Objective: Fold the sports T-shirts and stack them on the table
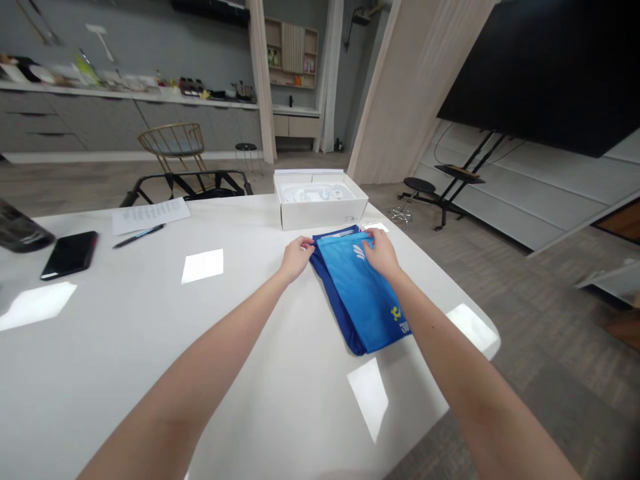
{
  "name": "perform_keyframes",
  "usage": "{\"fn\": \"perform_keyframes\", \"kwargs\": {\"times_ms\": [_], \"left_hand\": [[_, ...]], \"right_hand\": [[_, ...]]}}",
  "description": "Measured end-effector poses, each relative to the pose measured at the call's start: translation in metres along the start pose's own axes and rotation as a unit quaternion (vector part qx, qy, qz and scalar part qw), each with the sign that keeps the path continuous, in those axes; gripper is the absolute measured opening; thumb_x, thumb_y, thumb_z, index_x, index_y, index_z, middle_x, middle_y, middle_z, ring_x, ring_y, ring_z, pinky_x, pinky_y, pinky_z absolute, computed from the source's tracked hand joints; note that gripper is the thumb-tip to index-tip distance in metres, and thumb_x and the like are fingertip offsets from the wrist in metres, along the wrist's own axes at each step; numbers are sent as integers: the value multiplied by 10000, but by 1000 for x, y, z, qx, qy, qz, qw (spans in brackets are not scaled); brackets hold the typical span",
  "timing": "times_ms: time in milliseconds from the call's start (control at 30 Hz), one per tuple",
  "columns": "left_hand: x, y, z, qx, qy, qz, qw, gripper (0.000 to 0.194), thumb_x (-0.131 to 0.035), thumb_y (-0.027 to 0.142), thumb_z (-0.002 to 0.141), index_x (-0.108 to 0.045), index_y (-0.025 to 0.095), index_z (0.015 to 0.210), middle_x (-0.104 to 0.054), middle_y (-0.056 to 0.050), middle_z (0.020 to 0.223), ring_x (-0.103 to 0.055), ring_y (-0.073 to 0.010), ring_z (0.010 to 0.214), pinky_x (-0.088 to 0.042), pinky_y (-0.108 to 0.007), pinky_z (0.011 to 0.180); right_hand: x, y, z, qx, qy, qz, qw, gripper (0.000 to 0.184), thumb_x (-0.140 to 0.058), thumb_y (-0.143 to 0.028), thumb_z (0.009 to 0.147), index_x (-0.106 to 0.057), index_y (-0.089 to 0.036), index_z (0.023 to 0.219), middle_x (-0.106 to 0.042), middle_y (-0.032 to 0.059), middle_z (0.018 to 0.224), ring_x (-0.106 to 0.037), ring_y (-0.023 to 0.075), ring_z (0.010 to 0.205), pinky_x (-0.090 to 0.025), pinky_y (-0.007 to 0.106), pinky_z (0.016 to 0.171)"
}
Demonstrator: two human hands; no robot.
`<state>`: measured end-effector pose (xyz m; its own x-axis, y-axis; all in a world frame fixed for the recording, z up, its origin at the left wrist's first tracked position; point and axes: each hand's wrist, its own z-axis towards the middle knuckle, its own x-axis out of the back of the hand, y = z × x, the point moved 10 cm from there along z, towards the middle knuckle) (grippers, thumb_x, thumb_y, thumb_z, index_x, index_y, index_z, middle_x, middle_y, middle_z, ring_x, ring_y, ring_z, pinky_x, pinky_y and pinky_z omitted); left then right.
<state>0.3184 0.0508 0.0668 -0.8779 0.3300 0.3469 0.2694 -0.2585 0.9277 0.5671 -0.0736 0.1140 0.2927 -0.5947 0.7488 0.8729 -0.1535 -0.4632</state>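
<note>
A person's 2 bare hands handle a folded blue garment on a glossy white surface. The blue garment lies near the surface's right edge, just to the 5 o'clock side of the view's middle, its bright blue panel folded over a darker blue layer. White marks sit near its top edge and a small yellow emblem near its bottom. The left hand is at the garment's 10 o'clock corner, thumb and forefinger pinched together on the dark fabric. The right hand is at the 1 o'clock corner, its fingers touching the top edge, with the thumb beside the white marks; whether they are clamped on the cloth, I cannot tell. At 11 o'clock from the garment, just beyond it, stands an open white box with pale contents too indistinct to name. Well apart toward 9 o'clock lie a black phone, a dark pen and a printed sheet of paper, with a dark, see-through vessel past the phone. Farther off, a gold-framed chair stands at 10 o'clock, and a large black screen on a wheeled stand at 1 to 2 o'clock.
</note>
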Motion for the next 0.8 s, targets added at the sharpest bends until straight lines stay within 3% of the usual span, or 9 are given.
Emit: {"fn": "perform_keyframes", "kwargs": {"times_ms": [100, 200, 367, 500, 633, 800], "left_hand": [[24, 2, -30, -14, -36, 18, 999, 209, -597, 221, 823, -718, 204, 993, -697, -11, 874, -600, -141, 707, -481, -274, 733], [57, -8, -67, -7, -53, 30, 998, 193, -585, 243, 832, -722, 202, 962, -702, -15, 869, -600, -140, 699, -481, -269, 715], [135, -34, -136, -7, -32, 41, 999, 207, -561, 288, 860, -723, 207, 961, -720, -17, 872, -631, -151, 744, -502, -273, 742], [221, -61, -191, -8, 27, 82, 996, 200, -548, 292, 882, -725, 220, 940, -742, -17, 905, -652, -161, 783, -524, -295, 793], [322, -95, -238, 3, 119, 120, 986, 191, -539, 257, 882, -718, 224, 943, -737, -19, 928, -659, -163, 803, -537, -301, 815], [464, -123, -276, 19, 281, 241, 929, 226, -505, 192, 874, -700, 216, 985, -692, -55, 1061, -661, -199, 959, -522, -345, 928]], "right_hand": [[-16, -52, -23, 44, -48, 64, 996, 282, -554, -276, 869, -652, -189, 1119, -656, 87, 1082, -596, 187, 783, -495, 358, 850], [-38, -98, -50, 29, -98, 128, 986, 223, -561, -312, 871, -679, -199, 1024, -689, 43, 951, -586, 168, 727, -485, 316, 762], [-98, -187, -109, 18, -209, 201, 957, 201, -566, -346, 869, -694, -204, 929, -686, 9, 790, -599, 166, 707, -447, 284, 697], [-155, -281, -162, 49, -292, 251, 921, 217, -558, -308, 871, -679, -213, 1025, -652, -22, 726, -593, 158, 674, -442, 268, 675], [-207, -389, -212, 120, -355, 269, 887, 171, -534, -275, 907, -686, -219, 962, -667, -16, 737, -604, 156, 688, -439, 263, 692], [-256, -508, -253, 245, -375, 203, 871, 159, -540, -194, 930, -691, -228, 967, -704, 3, 854, -618, 160, 802, -405, 279, 793]]}}
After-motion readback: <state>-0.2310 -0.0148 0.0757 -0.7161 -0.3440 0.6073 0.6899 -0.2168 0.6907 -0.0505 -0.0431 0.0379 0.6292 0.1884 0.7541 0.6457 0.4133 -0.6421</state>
